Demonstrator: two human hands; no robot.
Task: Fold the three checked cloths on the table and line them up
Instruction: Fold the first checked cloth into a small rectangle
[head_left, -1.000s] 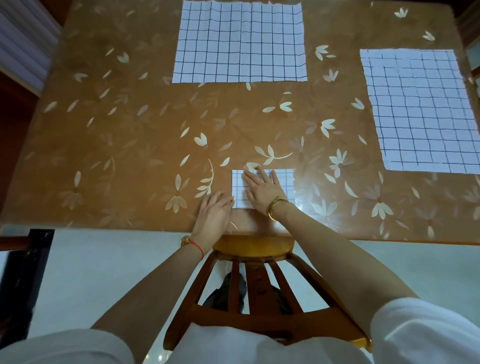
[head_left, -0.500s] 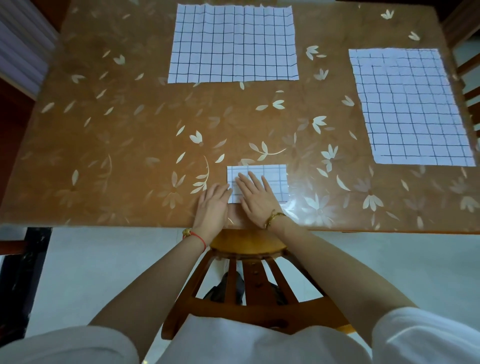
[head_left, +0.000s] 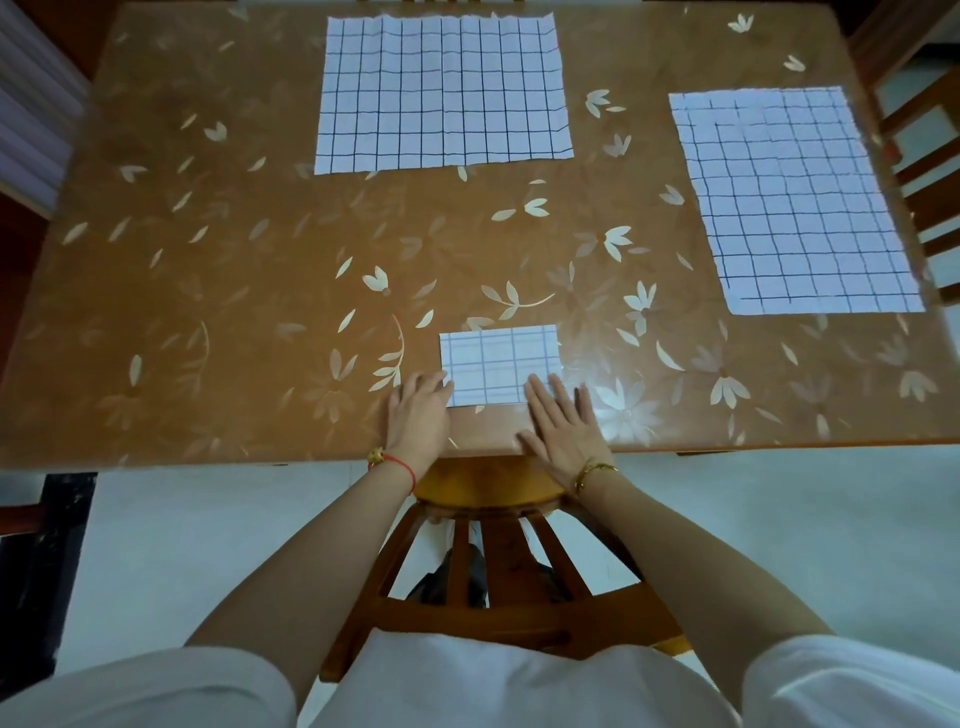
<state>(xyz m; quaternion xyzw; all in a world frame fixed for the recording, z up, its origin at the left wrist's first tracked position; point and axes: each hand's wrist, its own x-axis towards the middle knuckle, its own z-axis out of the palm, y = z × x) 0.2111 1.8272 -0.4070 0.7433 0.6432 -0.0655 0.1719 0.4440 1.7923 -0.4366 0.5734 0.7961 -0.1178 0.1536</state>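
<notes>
The table (head_left: 208, 312) is the reference surface: a brown top with a pale leaf-and-flower pattern under a glossy cover. Two unfolded checked cloths lie flat on it. The right cloth (head_left: 795, 202) lies along the table's right side, slightly skewed to the table's edges. The far cloth (head_left: 444, 93) lies at the middle of the table's far edge, with faint crease lines across it. The two cloths are well apart. A wooden chair (head_left: 488, 480) stands at the middle of the table's near edge, its top rail just under that edge. The folded cloth (head_left: 498, 364), a small checked rectangle, lies flat near the middle of the table's near edge, well apart from both unfolded cloths, with its long sides parallel to that edge. Both hands rest palm down on the table at the near edge, one at each near corner of the folded cloth. The right hand (head_left: 563, 428) is flat with straight fingers, whose tips lie over the near right corner. The left hand (head_left: 418, 415) is relaxed and grips nothing; its fingertips touch the near left corner. A gold bracelet (head_left: 597, 470) circles the right wrist and a red cord (head_left: 402, 465) the left wrist, both just off the table's near edge.
</notes>
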